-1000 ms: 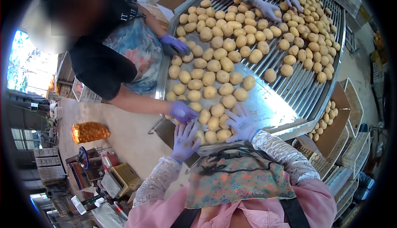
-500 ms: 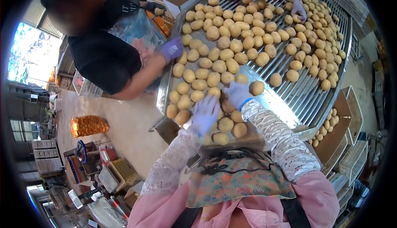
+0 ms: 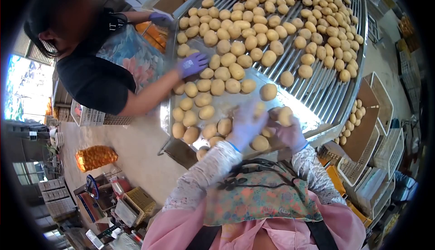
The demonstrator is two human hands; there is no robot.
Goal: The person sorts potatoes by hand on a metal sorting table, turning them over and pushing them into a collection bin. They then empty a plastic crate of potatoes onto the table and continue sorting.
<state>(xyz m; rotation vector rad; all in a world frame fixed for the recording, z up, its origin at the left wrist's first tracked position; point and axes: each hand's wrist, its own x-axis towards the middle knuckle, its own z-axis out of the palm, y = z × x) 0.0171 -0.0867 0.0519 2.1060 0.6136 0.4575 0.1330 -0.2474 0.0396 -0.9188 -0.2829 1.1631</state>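
Many potatoes (image 3: 236, 71) lie on a metal sorting table (image 3: 290, 91), part flat sheet, part slatted rollers. My left hand (image 3: 248, 124), in a pale purple glove and blurred by motion, is over the near part of the sheet with a potato (image 3: 259, 109) at its fingers. Just right of it, my right hand (image 3: 290, 132) has its gloved fingers round a potato (image 3: 285, 116). Another potato (image 3: 260, 143) rests on the sheet between my wrists.
Across the table's left edge stands a co-worker (image 3: 97, 73) with one purple-gloved hand (image 3: 194, 64) among the potatoes. White crates (image 3: 362, 159) and a cardboard box (image 3: 364, 127) stand at the right. An orange sack (image 3: 96, 157) lies on the floor.
My hands have moved right across the sheet, and my right hand has taken hold of a potato. The co-worker's near hand has reached further over the table. The whole view has shifted.
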